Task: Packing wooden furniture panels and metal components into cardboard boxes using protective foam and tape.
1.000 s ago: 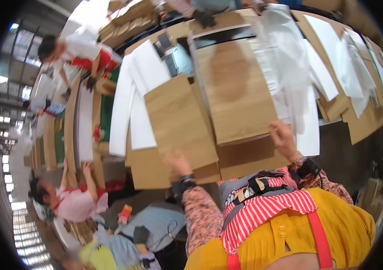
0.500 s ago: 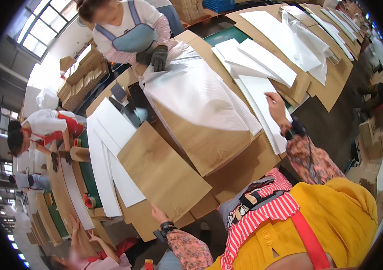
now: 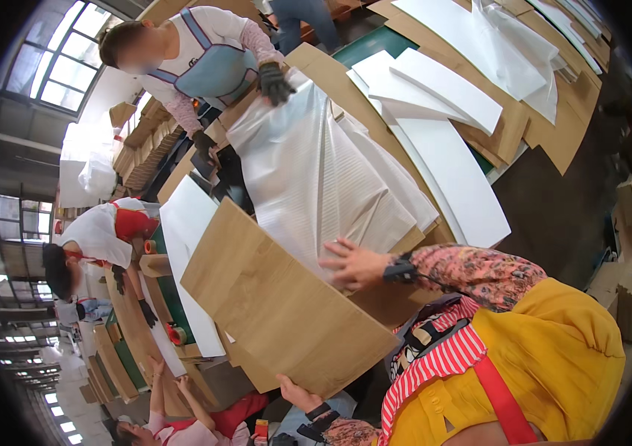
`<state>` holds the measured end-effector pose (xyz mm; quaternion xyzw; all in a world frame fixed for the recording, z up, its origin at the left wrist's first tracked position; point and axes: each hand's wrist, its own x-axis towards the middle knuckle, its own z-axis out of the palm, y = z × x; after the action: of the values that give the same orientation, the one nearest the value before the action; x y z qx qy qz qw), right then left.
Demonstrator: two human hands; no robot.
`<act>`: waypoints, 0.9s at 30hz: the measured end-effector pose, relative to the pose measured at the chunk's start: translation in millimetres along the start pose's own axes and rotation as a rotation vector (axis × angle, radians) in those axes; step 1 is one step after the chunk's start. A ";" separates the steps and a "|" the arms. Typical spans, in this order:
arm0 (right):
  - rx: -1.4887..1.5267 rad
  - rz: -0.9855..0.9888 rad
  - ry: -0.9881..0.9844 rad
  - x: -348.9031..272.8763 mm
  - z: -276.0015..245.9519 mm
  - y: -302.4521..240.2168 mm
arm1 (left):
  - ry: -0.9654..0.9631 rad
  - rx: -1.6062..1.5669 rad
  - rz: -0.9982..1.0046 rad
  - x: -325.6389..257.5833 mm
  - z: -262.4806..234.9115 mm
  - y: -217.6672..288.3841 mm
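A wood-grain board (image 3: 286, 308) is tilted up in front of me. My left hand (image 3: 302, 395) grips its near lower edge, thumb on the top face. White translucent foam sheet (image 3: 308, 178) covers a stack beyond it, hiding most of what lies beneath. Over the sheet's near end is my right hand (image 3: 357, 264), fingers spread, beside the board's far edge; whether it touches the sheet I cannot tell. Across the table, a co-worker's gloved hand (image 3: 275, 83) is at the far end of the sheet, and the other glove (image 3: 204, 145) is lower, by dark items.
White panels (image 3: 442, 160) lie on cardboard to the right, and another white panel (image 3: 186, 215) is at left. More foam sheet (image 3: 513, 59) rests on boards at far right. Two other people work at the left, near a red tape roll (image 3: 176, 334). Stacked cartons (image 3: 628, 253) stand right.
My right hand has come left from the white panels to the foam sheet, fingers spreading. The board in my left hand has tilted up. The sheet now covers more, and the co-worker's gloves have separated.
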<state>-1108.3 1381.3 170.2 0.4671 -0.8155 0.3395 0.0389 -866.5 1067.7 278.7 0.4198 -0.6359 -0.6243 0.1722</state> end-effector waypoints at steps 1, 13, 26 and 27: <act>0.031 -0.068 -0.106 -11.6 -3.9 -9.4 | -0.024 0.016 0.013 -10.7 18.5 9.7; 0.464 0.827 0.618 -59.6 -145.3 27.3 | -0.123 0.329 0.295 9.2 232.3 -64.2; 0.365 0.815 0.610 -40.6 -100.8 106.4 | 0.006 0.627 0.530 52.6 282.4 -39.5; 0.370 0.824 0.601 -38.0 -92.4 106.2 | 0.014 0.716 0.553 59.1 277.3 -41.5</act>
<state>-1194.1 1499.1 171.6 -0.0099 -0.8107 0.5831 0.0514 -1094.2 1209.0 177.0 0.2715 -0.8988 -0.2929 0.1807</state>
